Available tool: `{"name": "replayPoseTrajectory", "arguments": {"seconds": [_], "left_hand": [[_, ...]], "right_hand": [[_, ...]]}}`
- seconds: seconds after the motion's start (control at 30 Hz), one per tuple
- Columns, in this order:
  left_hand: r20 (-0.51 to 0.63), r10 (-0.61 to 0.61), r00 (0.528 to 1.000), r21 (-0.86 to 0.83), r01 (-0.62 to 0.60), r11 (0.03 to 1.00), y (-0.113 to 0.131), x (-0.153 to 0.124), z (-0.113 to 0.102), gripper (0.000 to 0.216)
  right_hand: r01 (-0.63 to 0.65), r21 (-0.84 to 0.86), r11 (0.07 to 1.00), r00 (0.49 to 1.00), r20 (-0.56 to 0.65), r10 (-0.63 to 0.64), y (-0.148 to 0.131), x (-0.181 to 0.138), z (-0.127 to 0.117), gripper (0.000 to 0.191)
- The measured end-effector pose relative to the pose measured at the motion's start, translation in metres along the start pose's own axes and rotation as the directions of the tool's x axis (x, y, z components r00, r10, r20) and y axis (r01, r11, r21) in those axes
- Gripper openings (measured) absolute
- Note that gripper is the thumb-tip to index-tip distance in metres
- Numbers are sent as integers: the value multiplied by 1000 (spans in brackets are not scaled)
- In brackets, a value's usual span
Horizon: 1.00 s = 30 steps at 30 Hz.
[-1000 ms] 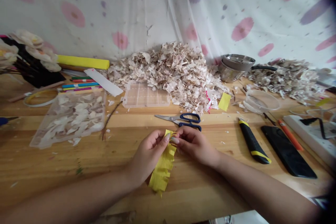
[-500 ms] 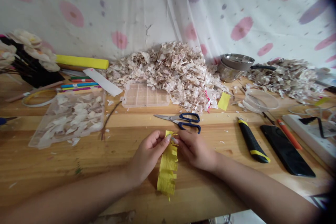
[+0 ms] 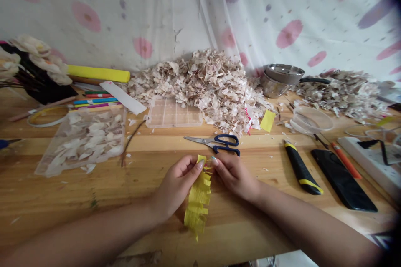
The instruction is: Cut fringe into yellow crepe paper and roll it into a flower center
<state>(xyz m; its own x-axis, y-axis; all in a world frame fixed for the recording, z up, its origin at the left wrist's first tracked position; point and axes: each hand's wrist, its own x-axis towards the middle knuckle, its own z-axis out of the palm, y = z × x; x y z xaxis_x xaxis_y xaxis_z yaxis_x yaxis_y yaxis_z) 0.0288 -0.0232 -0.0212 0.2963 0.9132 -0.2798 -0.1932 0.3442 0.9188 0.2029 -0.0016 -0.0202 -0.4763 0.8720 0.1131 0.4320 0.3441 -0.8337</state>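
A strip of yellow crepe paper (image 3: 197, 200), its right edge cut into a fringe, hangs down from my left hand (image 3: 181, 177). That hand pinches the strip near its top, thumb in front. My right hand (image 3: 233, 173) is closed, with thumb and finger pinching the tip of a thin fringe strand at the strip's upper right. Just beyond my hands lie scissors (image 3: 216, 141) with dark blue handles, blades pointing left, resting on the wooden table (image 3: 156, 146).
At the back rises a heap of pale dried petals (image 3: 216, 83). Petals fill a clear tray (image 3: 87, 137) on the left. A utility knife (image 3: 302, 169), a black phone (image 3: 343, 179) and a power strip (image 3: 369, 162) lie right. Metal bowls (image 3: 282, 79) stand behind.
My right thumb has shifted up and slightly right, away from the strip, along the fringe strand. The strip's lower end has swung a little to the left. My left hand keeps its pinch.
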Motion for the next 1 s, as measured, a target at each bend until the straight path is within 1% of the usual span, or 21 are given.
{"name": "replayPoseTrajectory", "arguments": {"seconds": [0.07, 0.17, 0.23, 0.3, 0.47, 0.57, 0.63, 0.8, 0.9, 1.0], "left_hand": [[-19, 20, 1000, 1, -20, 1000, -1, 0, 0, 25], [-43, 59, 997, 6, -59, 998, -1, 1, -1, 23], [-42, 69, 997, 7, -69, 998, -1, 1, -1, 23], [-39, 55, 998, 4, -54, 999, 0, 1, -1, 24], [-29, -10, 1000, -4, 10, 1000, 1, -1, 1, 25], [6, -14, 1000, -16, 15, 1000, 0, 0, 1, 25], [24, -6, 1000, -18, 7, 1000, -2, 1, 0, 25], [31, 34, 999, 17, -35, 999, -3, 4, -1, 25], [18, 40, 999, 32, -40, 999, -1, 3, 0, 25], [11, 30, 999, 17, -30, 999, 1, 1, 0, 26]], "right_hand": [[-13, 128, 992, 1000, 2, 13, 0, 1, -1, 43], [-33, 326, 945, 999, 48, 19, 1, 2, 0, 36], [-40, 383, 923, 998, 55, 20, 2, 3, 2, 33], [-33, 339, 940, 999, 28, 25, 3, 3, 4, 32], [8, 94, 996, 999, -34, -5, 5, 3, 3, 33], [44, -26, 999, 998, -34, -45, 2, 1, 2, 34], [47, -62, 997, 999, -16, -48, 0, 0, 3, 35], [-5, -44, 999, 1000, -18, 4, 1, -1, 7, 42], [-25, 38, 999, 1000, 0, 25, 4, 0, 5, 50], [-2, 140, 990, 999, 53, -5, 5, 1, 0, 54]]}}
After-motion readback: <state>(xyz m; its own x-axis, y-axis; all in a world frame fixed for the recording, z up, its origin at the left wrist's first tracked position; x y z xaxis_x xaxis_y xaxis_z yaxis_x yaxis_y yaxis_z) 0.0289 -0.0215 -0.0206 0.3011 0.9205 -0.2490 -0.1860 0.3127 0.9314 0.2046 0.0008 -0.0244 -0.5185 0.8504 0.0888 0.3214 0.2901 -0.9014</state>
